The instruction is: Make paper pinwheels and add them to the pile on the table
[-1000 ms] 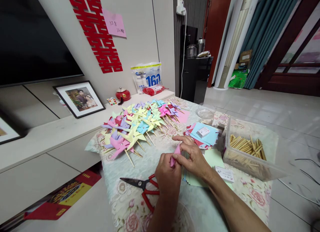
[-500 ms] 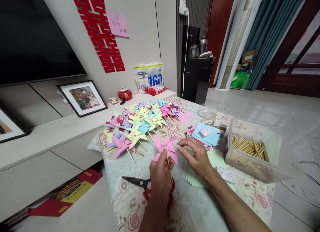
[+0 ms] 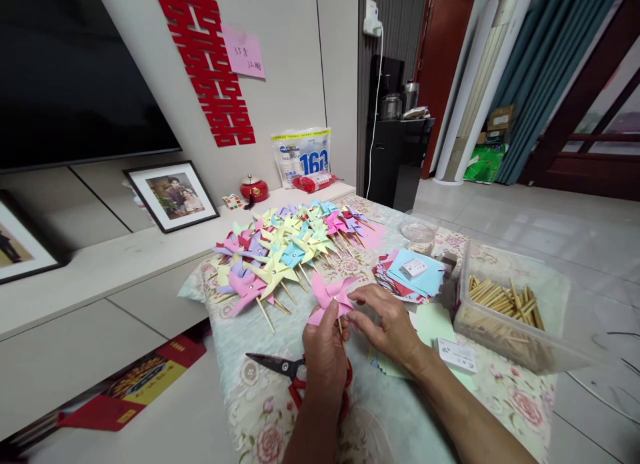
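Note:
My left hand point(image 3: 324, 344) is closed around the thin stick of a pink paper pinwheel point(image 3: 327, 292), its thumb pressed near the centre pin. At the pinwheel's right side, the thumb and forefinger of my right hand point(image 3: 387, 321) close on a blade's edge. Partly hidden under my left forearm lies a pair of scissors point(image 3: 286, 366) with dark blades and red handles. Just beyond my hands, a pile of finished pinwheels point(image 3: 280, 251) in pink, yellow, blue, purple and green spreads over the flowered tablecloth point(image 3: 267, 424).
On the right stands a clear plastic box point(image 3: 505, 341) of short wooden sticks point(image 3: 505, 301). Green paper sheets point(image 3: 434, 324), a small white box point(image 3: 456, 355) and blue paper squares point(image 3: 429, 277) lie beside it. A round clear container point(image 3: 419, 232) sits farther back.
My right hand has moved left, from beside the pinwheel onto its right blade. My left hand keeps its hold on the stick. The camera view has shifted slightly.

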Tool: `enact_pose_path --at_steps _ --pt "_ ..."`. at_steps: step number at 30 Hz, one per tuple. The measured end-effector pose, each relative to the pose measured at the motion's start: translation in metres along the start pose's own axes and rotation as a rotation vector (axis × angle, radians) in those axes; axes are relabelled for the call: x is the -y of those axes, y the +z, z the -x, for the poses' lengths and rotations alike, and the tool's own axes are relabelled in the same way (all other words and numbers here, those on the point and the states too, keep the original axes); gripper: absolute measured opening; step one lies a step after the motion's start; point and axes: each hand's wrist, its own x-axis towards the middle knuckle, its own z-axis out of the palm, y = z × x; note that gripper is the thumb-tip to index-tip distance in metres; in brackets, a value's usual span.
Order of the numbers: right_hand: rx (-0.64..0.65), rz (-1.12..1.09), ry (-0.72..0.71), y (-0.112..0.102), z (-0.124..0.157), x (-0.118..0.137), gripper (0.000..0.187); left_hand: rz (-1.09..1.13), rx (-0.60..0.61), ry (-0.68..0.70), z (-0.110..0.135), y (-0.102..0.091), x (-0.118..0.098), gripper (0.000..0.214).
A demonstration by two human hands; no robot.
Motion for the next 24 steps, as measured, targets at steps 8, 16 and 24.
enact_pose_path --at_steps 8,16,24 --pt "-0.016 0.070 0.003 0.001 0.001 0.000 0.020 -0.013 -0.011 0.047 0.000 -0.002 0.005 0.025" --pt "-0.098 0.220 0.041 0.014 0.003 0.004 0.016 0.047 0.033 0.071 0.004 0.003 0.013 0.020" --pt "-0.127 0.231 0.064 0.020 0.003 0.007 0.011 0.042 0.070 0.070 0.002 0.000 0.014 0.019"
